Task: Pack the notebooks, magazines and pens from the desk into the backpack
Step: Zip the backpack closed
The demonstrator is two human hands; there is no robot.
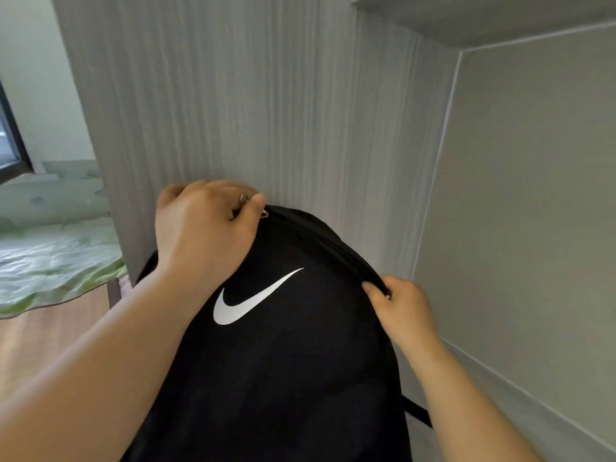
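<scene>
A black backpack (283, 361) with a white swoosh logo stands upright in front of me, filling the lower middle of the view. My left hand (203, 228) sits at its top and pinches a metal zipper pull (245, 199) between thumb and fingers. My right hand (403, 308) grips the fabric at the backpack's right edge along the zipper line. The zipper looks closed where I can see it. No notebooks, magazines or pens are in view.
A grey wood-grain panel (266, 111) rises right behind the backpack. A plain wall (533, 195) closes the right side, with a shelf edge overhead. At the left lies a bed with a green cover (50, 261) over a wooden floor.
</scene>
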